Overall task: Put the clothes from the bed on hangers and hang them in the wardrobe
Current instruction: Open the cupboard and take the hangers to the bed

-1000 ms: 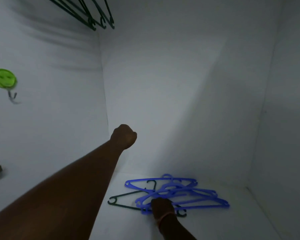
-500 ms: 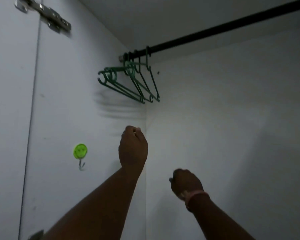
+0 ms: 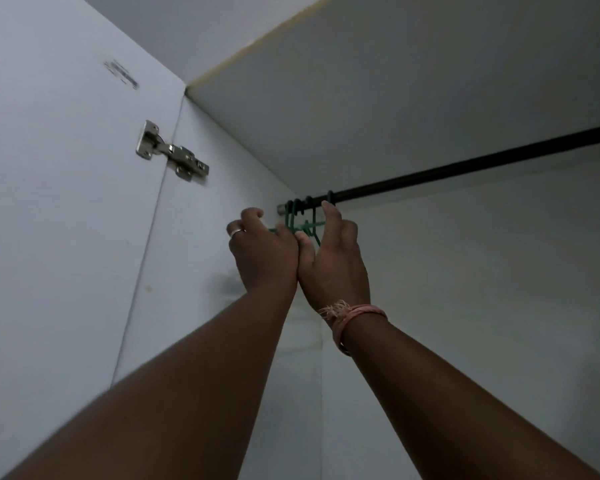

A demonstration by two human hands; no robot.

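Several green hangers (image 3: pixel 292 216) hang bunched at the left end of the black wardrobe rail (image 3: pixel 465 167). My left hand (image 3: pixel 261 252), which wears a ring, is raised to them with its fingers curled round the hangers' lower parts. My right hand (image 3: pixel 334 261), with a pink band at the wrist, is pressed against the left one. It pinches a hanger between thumb and fingers, one fingertip reaching up to a hook at the rail. Most of the hangers' bodies are hidden behind my hands. No clothes or bed are in view.
The white wardrobe door (image 3: pixel 66 220) stands open at the left, held by a metal hinge (image 3: pixel 172 156). The wardrobe's side wall (image 3: pixel 201 258) lies just left of my hands, its top panel (image 3: pixel 395 81) above. The rail runs bare to the right.
Both hands have risen from mid-height up to the green hangers on the rail and taken hold of them. My view has tilted upward; earlier my right hand was down at the blue hangers on the floor.
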